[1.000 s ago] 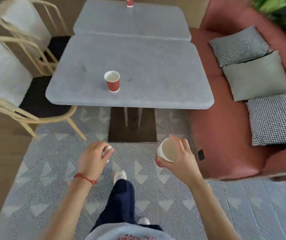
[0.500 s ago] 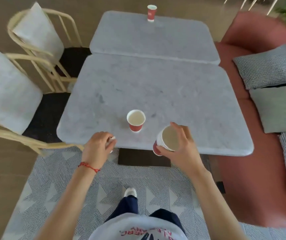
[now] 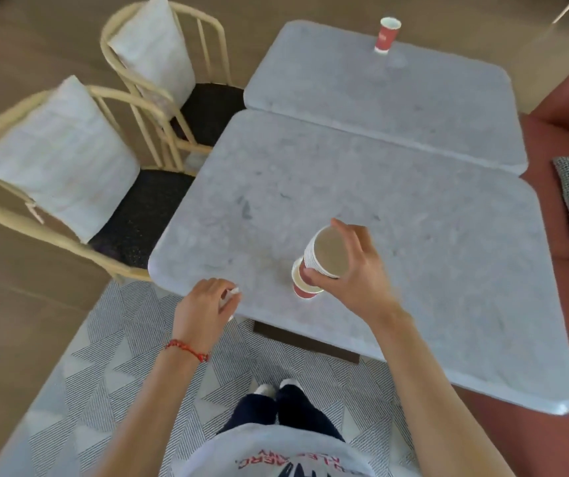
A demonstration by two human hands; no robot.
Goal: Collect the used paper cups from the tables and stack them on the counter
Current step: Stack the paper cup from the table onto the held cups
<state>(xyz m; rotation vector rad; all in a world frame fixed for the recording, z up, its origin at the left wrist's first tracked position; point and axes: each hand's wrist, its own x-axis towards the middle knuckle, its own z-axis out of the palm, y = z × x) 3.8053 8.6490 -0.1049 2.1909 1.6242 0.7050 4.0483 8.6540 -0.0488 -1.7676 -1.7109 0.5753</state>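
At centre frame the right hand [image 3: 352, 273] grips a tilted paper cup [image 3: 326, 251], empty inside, its base hiding part of a second cup [image 3: 302, 285] standing on the near table [image 3: 414, 270]. A third cup [image 3: 386, 35] stands upper right. The left hand [image 3: 204, 309] curls around something small and white, hard to make out.

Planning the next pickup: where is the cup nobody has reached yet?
In the head view, the lone red cup stands upright at the far edge of the far table, top right, well beyond the right hand.
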